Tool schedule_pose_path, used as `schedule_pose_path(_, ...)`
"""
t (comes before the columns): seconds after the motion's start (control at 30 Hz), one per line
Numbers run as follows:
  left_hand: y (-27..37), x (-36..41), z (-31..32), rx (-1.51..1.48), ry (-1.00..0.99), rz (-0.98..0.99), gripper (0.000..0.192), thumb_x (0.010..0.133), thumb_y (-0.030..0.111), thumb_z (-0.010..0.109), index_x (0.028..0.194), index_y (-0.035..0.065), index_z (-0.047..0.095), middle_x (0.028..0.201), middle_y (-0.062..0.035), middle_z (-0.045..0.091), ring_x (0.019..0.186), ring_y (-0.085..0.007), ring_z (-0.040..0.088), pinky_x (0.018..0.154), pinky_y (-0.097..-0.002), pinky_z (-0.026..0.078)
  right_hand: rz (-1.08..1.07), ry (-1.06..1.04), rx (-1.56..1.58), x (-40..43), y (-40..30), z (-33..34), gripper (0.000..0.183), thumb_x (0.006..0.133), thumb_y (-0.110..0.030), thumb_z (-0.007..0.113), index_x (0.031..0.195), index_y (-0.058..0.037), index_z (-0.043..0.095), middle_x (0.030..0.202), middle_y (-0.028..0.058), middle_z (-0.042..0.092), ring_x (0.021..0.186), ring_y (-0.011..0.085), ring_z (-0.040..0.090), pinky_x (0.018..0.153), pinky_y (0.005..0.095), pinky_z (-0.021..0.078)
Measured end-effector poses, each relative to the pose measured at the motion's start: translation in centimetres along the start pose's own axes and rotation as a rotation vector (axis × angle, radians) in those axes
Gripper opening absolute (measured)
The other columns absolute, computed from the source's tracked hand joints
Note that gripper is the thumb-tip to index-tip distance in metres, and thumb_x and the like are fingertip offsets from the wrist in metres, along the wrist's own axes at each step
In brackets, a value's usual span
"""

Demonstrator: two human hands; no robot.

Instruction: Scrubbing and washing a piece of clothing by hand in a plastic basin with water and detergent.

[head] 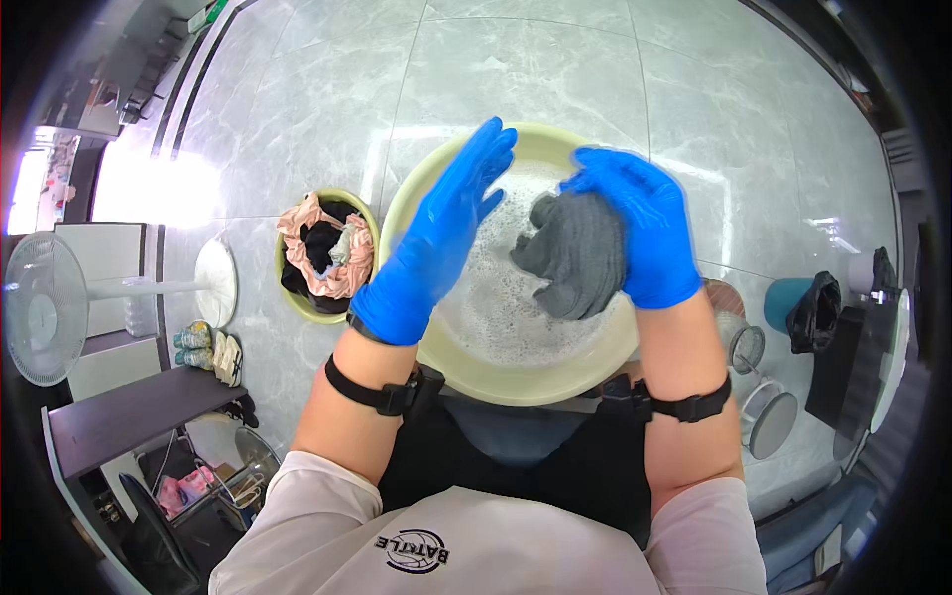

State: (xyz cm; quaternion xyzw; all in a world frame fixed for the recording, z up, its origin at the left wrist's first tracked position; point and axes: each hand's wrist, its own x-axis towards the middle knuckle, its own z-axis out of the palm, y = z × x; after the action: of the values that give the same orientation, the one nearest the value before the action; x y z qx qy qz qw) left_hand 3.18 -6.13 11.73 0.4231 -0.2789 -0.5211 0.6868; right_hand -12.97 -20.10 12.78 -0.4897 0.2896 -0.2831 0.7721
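A wide pale yellow-green plastic basin of foamy water stands on the floor in front of me. My right hand, in a blue rubber glove, grips the upper edge of a bunched dark grey cloth, which hangs over the suds. Over the basin's left side is my left hand, gloved the same way, flat with its fingers extended and apart from the cloth. It holds nothing. Left of the basin, a smaller yellow-green tub is heaped with pink and black fabric.
A white standing fan and pairs of shoes are at the left, near a dark-topped table. Right of me stand a teal bin, a black plastic bag and a round grey-topped item. Grey marble-look tiles cover the floor.
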Motion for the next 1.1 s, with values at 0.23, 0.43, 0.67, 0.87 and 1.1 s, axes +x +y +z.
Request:
schedule_pose_path(0.23,-0.5,-1.8,0.5,0.842,-0.152,0.323,0.146,0.046,0.082,0.079,0.157,0.0044,0.026,0.161,-0.0239,0.024,0.150,-0.0443,0.020,0.119,-0.0574,0.020,-0.025,-0.132,-0.099,-2.0,2.4,4.0,0.018,0.096,-0.011,0.064,0.104,0.0036,0.072,0.092,0.0096,0.073,0.084,0.0141,0.067,0.076,0.0301,0.0537)
schedule_pose_path(0.43,0.3,-2.3,0.7,1.534,-0.025,0.392,0.134,0.048,0.085,0.074,0.155,0.0137,0.037,0.158,-0.0256,0.029,0.147,-0.0466,0.025,0.117,-0.0664,0.010,-0.131,-0.185,-0.323,-1.4,3.3,3.4,0.017,0.097,-0.011,0.062,0.095,0.0027,0.070,0.084,0.0110,0.071,0.077,0.0160,0.067,0.072,0.0312,0.0537)
schedule_pose_path(0.67,-0.9,-3.3,0.6,1.647,0.024,0.349,0.132,0.055,0.086,0.070,0.151,0.0010,0.037,0.156,-0.0280,0.030,0.148,-0.0469,0.021,0.112,-0.0741,-0.003,-0.124,-0.299,-0.408,-0.4,3.9,3.2,0.017,0.096,-0.009,0.060,0.096,0.0043,0.070,0.084,0.0141,0.071,0.076,0.0188,0.067,0.073,0.0333,0.0540)
schedule_pose_path(0.87,-2.2,-3.2,0.3,1.632,0.090,0.310,0.135,0.055,0.086,0.071,0.150,-0.0042,0.035,0.155,-0.0274,0.032,0.147,-0.0468,0.024,0.112,-0.0750,0.000,-0.031,-0.308,-0.402,0.1,4.8,3.2,0.022,0.097,-0.014,0.058,0.096,0.0046,0.070,0.085,0.0140,0.072,0.079,0.0185,0.067,0.075,0.0324,0.0532)
schedule_pose_path(1.1,-0.6,-2.7,0.3,1.649,0.050,0.380,0.121,0.060,0.081,0.073,0.152,0.0100,0.040,0.157,-0.0268,0.029,0.148,-0.0456,0.023,0.118,-0.0662,0.005,0.102,-0.145,-0.282,1.0,5.6,1.8,0.028,0.101,-0.019,0.057,0.096,0.0034,0.072,0.085,0.0111,0.071,0.081,0.0167,0.066,0.076,0.0319,0.0525)
